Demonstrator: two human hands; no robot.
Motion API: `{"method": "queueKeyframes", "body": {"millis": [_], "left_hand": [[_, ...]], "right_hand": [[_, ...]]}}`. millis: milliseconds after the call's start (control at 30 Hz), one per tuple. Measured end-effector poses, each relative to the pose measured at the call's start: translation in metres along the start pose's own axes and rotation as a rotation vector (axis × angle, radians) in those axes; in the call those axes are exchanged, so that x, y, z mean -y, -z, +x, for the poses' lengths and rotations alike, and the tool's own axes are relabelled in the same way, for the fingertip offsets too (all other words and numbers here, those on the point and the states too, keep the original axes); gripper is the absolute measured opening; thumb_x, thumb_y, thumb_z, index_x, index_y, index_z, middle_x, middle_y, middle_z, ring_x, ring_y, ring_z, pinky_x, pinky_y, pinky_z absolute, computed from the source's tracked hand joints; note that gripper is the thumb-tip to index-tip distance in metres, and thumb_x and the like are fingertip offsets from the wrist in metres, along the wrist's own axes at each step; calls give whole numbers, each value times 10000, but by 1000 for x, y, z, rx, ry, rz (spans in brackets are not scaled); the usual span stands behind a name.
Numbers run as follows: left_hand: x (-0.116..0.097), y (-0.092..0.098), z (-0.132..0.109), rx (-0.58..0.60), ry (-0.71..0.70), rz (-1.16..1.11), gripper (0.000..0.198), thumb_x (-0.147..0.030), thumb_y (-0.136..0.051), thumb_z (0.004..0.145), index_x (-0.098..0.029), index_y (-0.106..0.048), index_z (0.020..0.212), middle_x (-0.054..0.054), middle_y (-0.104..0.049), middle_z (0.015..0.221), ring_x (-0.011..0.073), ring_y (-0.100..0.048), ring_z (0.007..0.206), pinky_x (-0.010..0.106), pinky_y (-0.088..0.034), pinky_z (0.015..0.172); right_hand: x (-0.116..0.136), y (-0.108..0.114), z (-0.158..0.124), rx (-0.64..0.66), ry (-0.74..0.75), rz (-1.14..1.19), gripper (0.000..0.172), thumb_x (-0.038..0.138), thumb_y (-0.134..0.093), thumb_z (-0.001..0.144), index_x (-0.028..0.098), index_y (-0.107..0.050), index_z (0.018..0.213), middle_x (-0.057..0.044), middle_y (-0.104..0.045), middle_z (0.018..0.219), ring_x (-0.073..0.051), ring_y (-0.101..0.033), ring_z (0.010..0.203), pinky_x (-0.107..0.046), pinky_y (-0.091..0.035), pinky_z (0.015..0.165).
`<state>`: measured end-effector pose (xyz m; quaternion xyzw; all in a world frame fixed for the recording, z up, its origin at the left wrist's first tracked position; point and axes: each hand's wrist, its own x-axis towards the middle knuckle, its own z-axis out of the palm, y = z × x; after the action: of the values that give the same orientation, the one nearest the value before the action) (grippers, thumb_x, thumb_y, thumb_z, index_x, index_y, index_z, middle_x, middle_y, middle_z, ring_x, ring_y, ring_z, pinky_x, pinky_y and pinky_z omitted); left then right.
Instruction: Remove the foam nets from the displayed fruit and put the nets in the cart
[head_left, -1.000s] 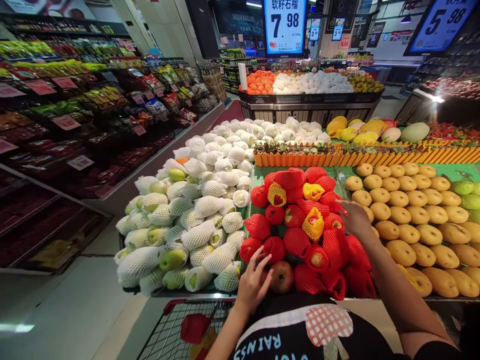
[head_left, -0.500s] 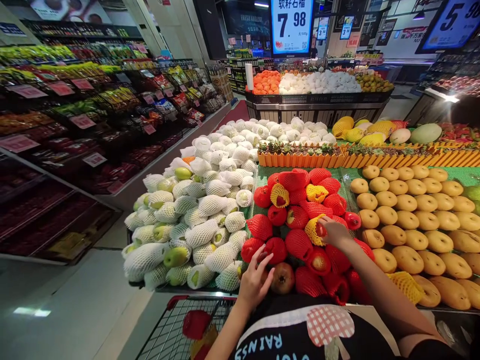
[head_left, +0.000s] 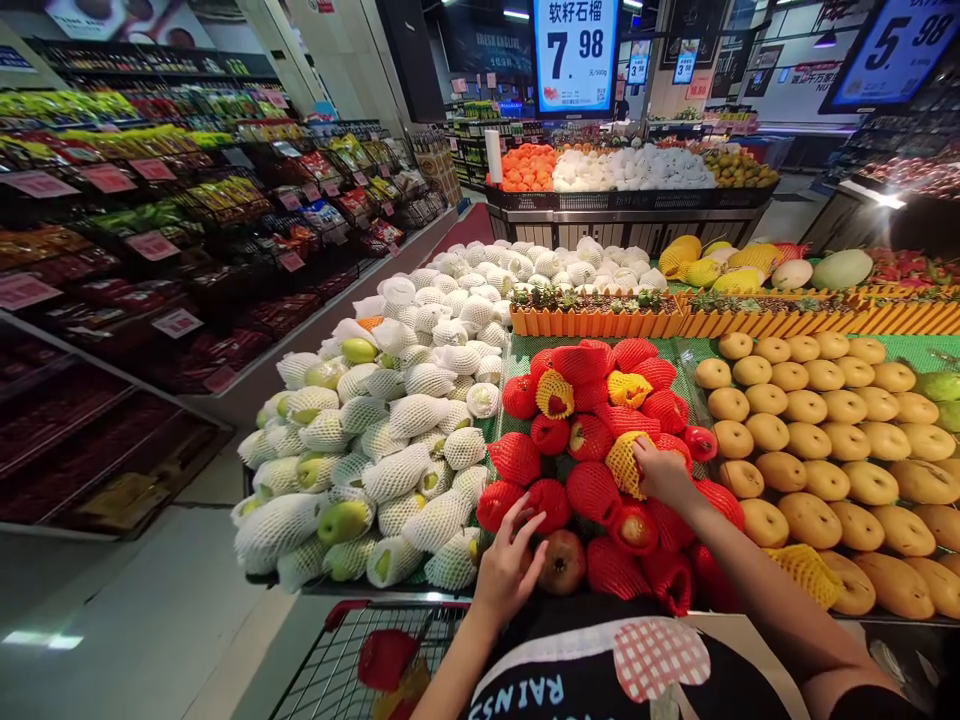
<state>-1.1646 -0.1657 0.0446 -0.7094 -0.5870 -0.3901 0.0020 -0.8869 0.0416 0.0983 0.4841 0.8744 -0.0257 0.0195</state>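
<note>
My right hand (head_left: 664, 472) is closed, its fingertips gripping the edge of an open yellow foam net (head_left: 624, 463) among the red apples. Some red shows at the net's right end, but my fingers hide most of what is there. My left hand (head_left: 511, 562) hovers with fingers apart at the near left of the pile, beside a bare red apple (head_left: 562, 562). Around both hands lie several apples in red foam nets (head_left: 594, 490). Another yellow net (head_left: 555, 394) wraps an apple farther back.
White-netted green fruit (head_left: 411, 420) is heaped to the left, and tan pears (head_left: 825, 440) line up at right. An orange picket planter (head_left: 596, 322) borders the back. Below left is a shopping cart (head_left: 341, 650) holding a red-netted item (head_left: 388, 658). A loose yellow net (head_left: 802, 575) lies by the pears.
The view has shifted slightly, so the scene sits a little farther left. My right hand remains at the yellow net, and my left hand keeps its place by the bare apple.
</note>
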Motion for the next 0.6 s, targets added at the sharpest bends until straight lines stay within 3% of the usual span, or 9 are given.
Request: {"method": "queueKeyframes", "body": {"millis": [100, 233, 333, 400, 500, 600], "left_hand": [[-3, 0, 3, 10, 46, -87, 392, -227, -588, 1047, -270, -611, 1436, 163, -572, 1551, 261, -734, 1262, 414, -666, 1025], [-17, -1, 12, 76, 135, -372, 493, -366, -586, 1060, -276, -515, 1540, 177, -526, 1611, 295, -658, 1378, 368, -690, 905], [-30, -3, 20, 96, 164, -576, 666, -574, -561, 1040, -214, -442, 1586, 207, -582, 1561, 333, -620, 1419, 473, -626, 1056], [-36, -5, 24, 97, 175, -629, 610, -643, -531, 1029, -193, -581, 1438, 196, -688, 1423, 326, -689, 1313, 493, -594, 1092], [-35, -5, 27, 66, 243, -607, 457, -615, -529, 1036, -204, -710, 1118, 136, -794, 1145, 266, -774, 1031, 404, -637, 933], [-19, 1, 31, -193, 494, -514, 429, -623, -586, 996, -207, -689, 1000, 64, -773, 904, 213, -736, 790, 325, -619, 732]], "right_hand": [[4, 9, -22, -161, -22, 236, 451, 201, -683, 756, 190, -633, 1205, -146, -751, 1175, -269, -713, 861, -329, -496, 699], [35, 16, -55, -410, 170, 778, 472, 323, -765, 657, 257, -608, 1097, -77, -751, 985, -292, -709, 837, -401, -581, 769], [66, 20, -70, -376, 297, 1018, 520, 356, -829, 621, 269, -617, 1088, -56, -750, 1003, -275, -710, 823, -406, -598, 764], [80, 20, -74, -323, 329, 1086, 489, 364, -852, 631, 260, -639, 1059, -40, -749, 980, -249, -707, 803, -379, -592, 741], [82, 15, -78, -299, 295, 1102, 483, 374, -891, 607, 247, -655, 1009, -25, -746, 942, -238, -712, 799, -377, -593, 753], [64, 1, -83, -313, 180, 1129, 629, 410, -914, 580, 278, -660, 1140, -51, -765, 1096, -303, -746, 955, -447, -618, 866]]}}
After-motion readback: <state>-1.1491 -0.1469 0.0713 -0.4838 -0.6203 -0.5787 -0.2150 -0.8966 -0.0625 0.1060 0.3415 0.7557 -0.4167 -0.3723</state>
